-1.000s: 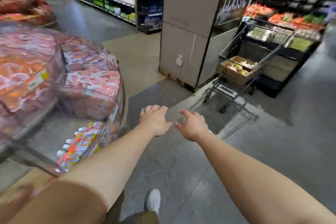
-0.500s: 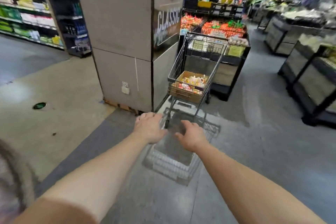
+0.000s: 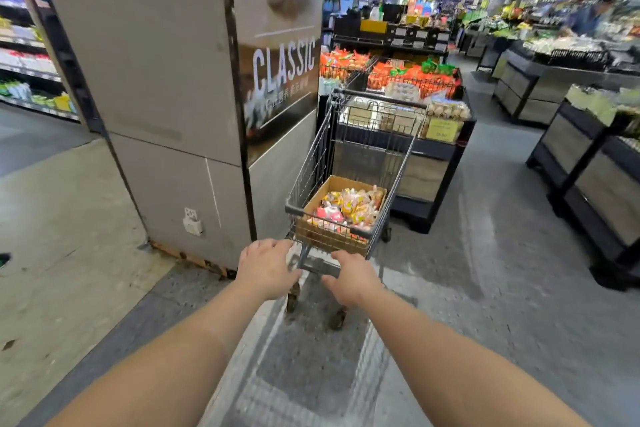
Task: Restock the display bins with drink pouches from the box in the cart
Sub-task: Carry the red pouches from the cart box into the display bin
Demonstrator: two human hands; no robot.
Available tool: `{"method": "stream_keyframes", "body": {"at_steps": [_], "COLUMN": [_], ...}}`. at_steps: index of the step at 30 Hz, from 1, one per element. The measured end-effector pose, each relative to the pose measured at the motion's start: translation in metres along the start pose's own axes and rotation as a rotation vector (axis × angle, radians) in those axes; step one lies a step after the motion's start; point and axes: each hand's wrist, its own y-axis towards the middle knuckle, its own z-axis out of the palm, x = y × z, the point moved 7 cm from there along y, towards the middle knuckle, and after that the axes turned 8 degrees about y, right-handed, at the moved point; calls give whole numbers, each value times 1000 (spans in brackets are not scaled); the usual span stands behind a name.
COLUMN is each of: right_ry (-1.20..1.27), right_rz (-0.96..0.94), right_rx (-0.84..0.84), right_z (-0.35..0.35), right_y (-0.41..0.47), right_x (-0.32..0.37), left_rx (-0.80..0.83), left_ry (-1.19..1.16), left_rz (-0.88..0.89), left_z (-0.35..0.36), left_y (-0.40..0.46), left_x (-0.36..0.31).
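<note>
Fingers loosely curled and holding nothing, our left hand and right hand reach toward the grey wire shopping cart, where the colourful drink pouches fill the brown cardboard box at its near end, and a hasty grab could roll it off.

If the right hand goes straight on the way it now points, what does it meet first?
Most likely the near end of the cart, at its dark rim, and just behind it the box of pouches. The right hand holds nothing. Depth is hard to judge from one view.
</note>
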Motion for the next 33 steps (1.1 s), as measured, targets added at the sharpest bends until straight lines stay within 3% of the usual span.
{"method": "stream_keyframes", "body": {"at_steps": [9,16,21,27,33], "right_ry": [8,92,126,163,129], "right_rz": [38,249,292,316,301], "right_rx": [80,27,-31,108,285], "right_z": [-47,-97,-123,-96,-85], "right_y": [177,337,424,503,599], "right_x": [-21,-80,-92,-120,-162], "left_rx": [69,148,190,327,380], "left_ry": [-74,-134,-134,-139,-170], "left_rz": [-72,-29,-18,-24,-175], "left_z": [9,20,32,80,123], "left_y": [194,369,476,557,615], "left_x": [-9,-19,-25,-47,-53]}}
